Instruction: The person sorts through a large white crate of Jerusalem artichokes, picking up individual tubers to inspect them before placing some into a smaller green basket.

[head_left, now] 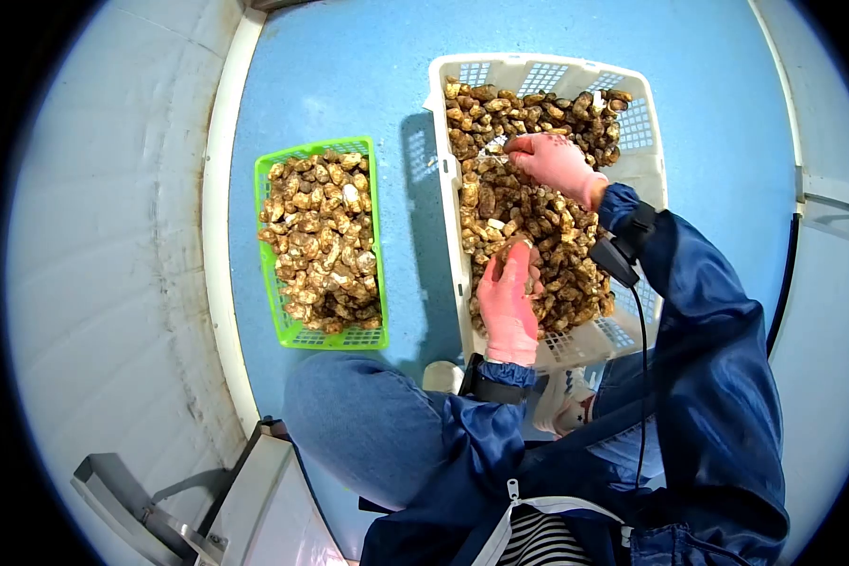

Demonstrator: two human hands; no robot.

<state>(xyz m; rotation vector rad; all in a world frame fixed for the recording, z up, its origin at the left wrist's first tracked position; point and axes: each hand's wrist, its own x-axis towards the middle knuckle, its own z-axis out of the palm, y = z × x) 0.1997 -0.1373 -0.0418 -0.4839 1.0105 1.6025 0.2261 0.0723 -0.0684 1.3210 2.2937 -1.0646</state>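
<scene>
The left hand [507, 302], in a pink glove, is over the lower part of a white basket, its fingers curled at brown pieces [575, 222]; whether it grips any cannot be told. The right hand [557, 165], likewise gloved, reaches in farther up, its fingertips at the pieces beside a narrow bare strip of the basket's bottom; its grip is also indeterminate.

The blue floor [330, 85] extends between pale walls [132, 189]. At lower right, the person wears a glossy dark-blue jacket [717, 358], blue jeans [363, 415] and a black-and-white striped shirt [542, 542]. The white basket [561, 60], the larger of two slotted containers, lies in front of the person, with the brown pieces, knobbly and marked with paler patches, heaped across much of its interior; part of its bottom shows bare at the lower right. The green basket [314, 148], smaller and rectangular, stands to its left, apart from it, and holds a dense heap of similar pieces. A light shoe [566, 401] appears just below the white basket. A black device [618, 259] sits at the right wrist, with a thin cable [645, 377] running down from it. Smallest are white fragments [496, 224] among the pieces.
</scene>
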